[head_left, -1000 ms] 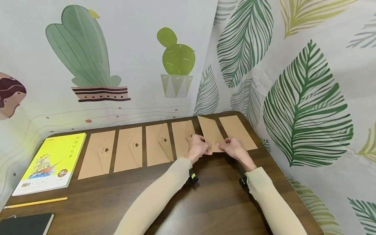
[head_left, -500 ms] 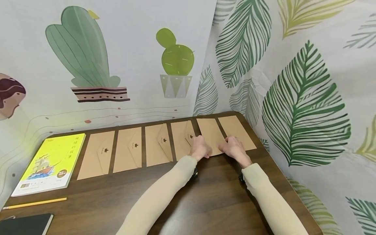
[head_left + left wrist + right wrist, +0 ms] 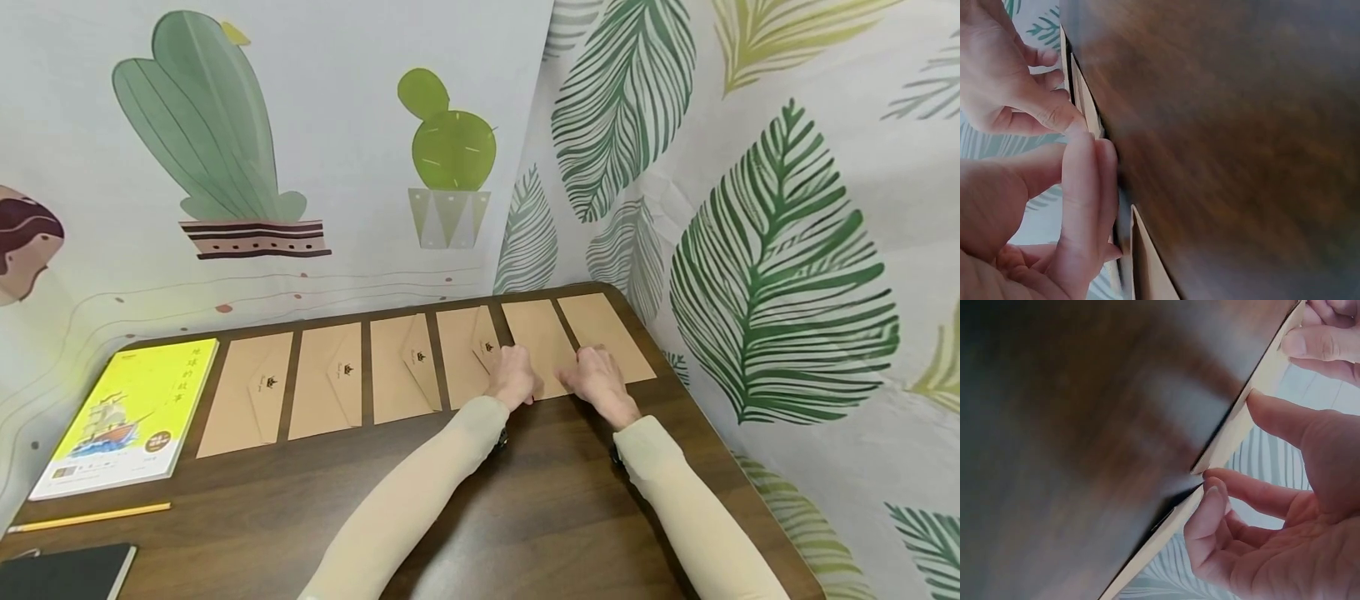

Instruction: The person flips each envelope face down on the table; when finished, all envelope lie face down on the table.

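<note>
A plain brown kraft envelope (image 3: pixel 536 329) lies flat on the table with its near end between my two hands. My left hand (image 3: pixel 513 377) rests at its near left corner; in the left wrist view the left index and middle fingers (image 3: pixel 1080 200) are straight and side by side. At the near right corner is my right hand (image 3: pixel 600 385). In the right wrist view its thumb (image 3: pixel 1275 419) touches the envelope's near edge and its index fingertip meets the corner. Another plain envelope (image 3: pixel 606 333) lies just right, partly under the right hand.
Several flap-side-up envelopes (image 3: pixel 326 383) with crown prints continue the row leftward. Beyond them lie a yellow-covered book (image 3: pixel 123 417), a yellow pencil (image 3: pixel 90 517) and a black notebook (image 3: pixel 67 575). Printed cloth walls stand behind and right of the brown table (image 3: pixel 480 517).
The envelope between my hands was tilted up and gripped a second ago; it has come down flat in line with the row. Over the last half second the hands barely move.
</note>
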The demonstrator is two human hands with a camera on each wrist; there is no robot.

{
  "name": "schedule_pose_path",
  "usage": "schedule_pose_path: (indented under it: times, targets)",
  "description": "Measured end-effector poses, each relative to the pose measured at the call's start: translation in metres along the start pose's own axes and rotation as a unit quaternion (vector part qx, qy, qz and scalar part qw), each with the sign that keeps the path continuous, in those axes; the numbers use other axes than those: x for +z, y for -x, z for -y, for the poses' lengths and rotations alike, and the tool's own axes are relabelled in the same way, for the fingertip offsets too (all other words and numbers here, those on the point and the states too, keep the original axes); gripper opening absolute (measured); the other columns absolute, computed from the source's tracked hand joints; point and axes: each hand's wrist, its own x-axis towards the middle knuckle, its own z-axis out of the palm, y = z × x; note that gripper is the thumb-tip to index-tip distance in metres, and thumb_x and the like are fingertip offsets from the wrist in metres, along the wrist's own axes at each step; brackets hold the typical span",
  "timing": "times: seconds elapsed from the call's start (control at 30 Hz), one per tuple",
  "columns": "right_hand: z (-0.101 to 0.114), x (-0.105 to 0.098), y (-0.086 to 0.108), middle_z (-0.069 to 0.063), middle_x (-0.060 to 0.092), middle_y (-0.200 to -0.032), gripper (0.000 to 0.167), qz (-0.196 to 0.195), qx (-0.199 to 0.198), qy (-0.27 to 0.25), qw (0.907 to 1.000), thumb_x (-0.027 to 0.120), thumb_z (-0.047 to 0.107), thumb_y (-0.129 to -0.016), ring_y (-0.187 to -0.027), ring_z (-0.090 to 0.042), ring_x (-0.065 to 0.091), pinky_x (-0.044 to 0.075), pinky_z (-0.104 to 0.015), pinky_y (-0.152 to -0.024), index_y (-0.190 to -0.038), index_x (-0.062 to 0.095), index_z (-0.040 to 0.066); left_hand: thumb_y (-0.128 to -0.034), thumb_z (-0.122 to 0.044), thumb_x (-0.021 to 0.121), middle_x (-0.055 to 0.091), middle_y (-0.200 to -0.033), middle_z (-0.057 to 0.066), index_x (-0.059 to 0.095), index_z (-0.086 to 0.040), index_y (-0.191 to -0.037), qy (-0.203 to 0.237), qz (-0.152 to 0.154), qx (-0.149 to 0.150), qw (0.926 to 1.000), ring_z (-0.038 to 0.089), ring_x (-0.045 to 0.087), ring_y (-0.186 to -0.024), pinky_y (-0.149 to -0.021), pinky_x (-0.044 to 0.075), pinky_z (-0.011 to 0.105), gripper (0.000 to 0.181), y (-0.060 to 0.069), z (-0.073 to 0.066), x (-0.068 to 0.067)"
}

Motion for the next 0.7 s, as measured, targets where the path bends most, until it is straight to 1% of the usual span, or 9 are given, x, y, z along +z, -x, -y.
schedule_pose_path:
  times: [0.13,0.2,0.3,0.43,0.47,0.57,0.63,0.67,0.7]
  targets:
    - [0.023,-0.021,0.019,-0.026,0.068,-0.106,0.029,0.005,0.011,-0.006,0.9999,0.072,0.025,-0.089,-0.083,-0.036,0.062,0.055,-0.049,-0.071,-0.094,0.073,-0.004,-0.0725,-0.001,0.080,0.062,-0.041,-0.002,0.074,-0.006,-0.070,-0.011,0.002,0.009,0.9999,0.012,0.064,-0.035,-0.040,0.054,0.025,0.008,-0.002,0.001,0.000]
    - [0.024,-0.019,0.019,-0.025,0.068,-0.105,0.027,0.000,0.012,-0.006,0.9999,0.070,0.023,-0.089,-0.082,-0.037,0.061,0.054,-0.049,-0.070,-0.093,0.072,-0.003,-0.0731,-0.002,0.080,0.061,-0.040,-0.003,0.074,-0.008,-0.066,-0.013,0.001,0.015,0.9998,0.012,0.063,-0.035,-0.040,0.053,0.025,0.011,-0.003,0.003,0.001]
    - [0.008,0.002,0.007,-0.027,0.070,-0.108,0.038,-0.025,-0.014,-0.006,0.9996,0.073,0.032,-0.092,-0.086,-0.042,0.065,0.056,-0.052,-0.071,-0.102,0.074,-0.005,-0.0749,-0.004,0.078,0.061,-0.041,-0.004,0.073,-0.010,-0.061,-0.001,-0.014,0.022,0.9997,0.012,0.062,-0.035,-0.040,0.051,0.025,0.016,0.001,0.006,0.002]
    - [0.015,0.005,0.012,-0.030,0.072,-0.125,0.056,-0.035,-0.036,-0.036,0.9981,0.071,0.038,-0.096,-0.108,-0.050,0.071,0.061,-0.056,-0.086,-0.129,0.069,-0.007,-0.0866,-0.007,0.075,0.062,-0.042,-0.001,0.070,-0.011,-0.059,0.045,-0.013,0.027,0.9985,0.013,0.062,-0.036,-0.042,0.050,0.026,0.028,0.028,-0.003,-0.024]
    - [0.025,-0.001,0.019,-0.030,0.072,-0.129,0.058,-0.031,-0.036,-0.047,0.9978,0.070,0.037,-0.097,-0.113,-0.049,0.071,0.061,-0.056,-0.091,-0.134,0.068,-0.007,-0.0899,-0.012,0.077,0.061,-0.042,-0.002,0.067,-0.012,-0.058,0.051,-0.024,0.042,0.9975,0.011,0.061,-0.035,-0.041,0.048,0.025,0.033,0.028,0.001,-0.025]
    - [0.054,-0.016,0.036,-0.028,0.072,-0.132,0.056,-0.017,-0.035,-0.070,0.9968,0.070,0.032,-0.102,-0.118,-0.045,0.072,0.061,-0.055,-0.097,-0.142,0.064,-0.007,-0.0972,-0.016,0.078,0.061,-0.043,-0.002,0.066,-0.011,-0.061,0.070,-0.027,0.051,0.9959,0.010,0.061,-0.036,-0.041,0.047,0.023,0.039,0.046,-0.004,-0.049]
    - [0.065,-0.018,0.040,-0.027,0.074,-0.128,0.054,-0.016,-0.043,-0.080,0.9957,0.070,0.028,-0.102,-0.114,-0.040,0.073,0.061,-0.056,-0.098,-0.142,0.063,-0.008,-0.0974,-0.018,0.080,0.065,-0.047,0.000,0.068,-0.008,-0.064,0.066,-0.041,0.053,0.9956,0.010,0.064,-0.039,-0.044,0.049,0.023,0.036,0.049,-0.003,-0.056]
    - [0.069,-0.017,0.041,-0.026,0.074,-0.126,0.052,-0.016,-0.048,-0.079,0.9955,0.070,0.026,-0.102,-0.113,-0.038,0.073,0.061,-0.056,-0.097,-0.141,0.063,-0.008,-0.0965,-0.020,0.082,0.066,-0.048,-0.001,0.071,-0.009,-0.066,0.064,-0.047,0.054,0.9954,0.009,0.064,-0.039,-0.046,0.050,0.023,0.034,0.042,0.003,-0.053]
    - [0.074,-0.016,0.041,-0.024,0.075,-0.119,0.051,-0.018,-0.053,-0.081,0.9952,0.070,0.025,-0.102,-0.106,-0.036,0.074,0.061,-0.054,-0.094,-0.140,0.064,-0.008,-0.0964,-0.018,0.081,0.068,-0.053,0.000,0.074,-0.008,-0.070,0.062,-0.037,0.042,0.9965,0.011,0.067,-0.043,-0.049,0.053,0.025,0.029,0.039,0.004,-0.057]
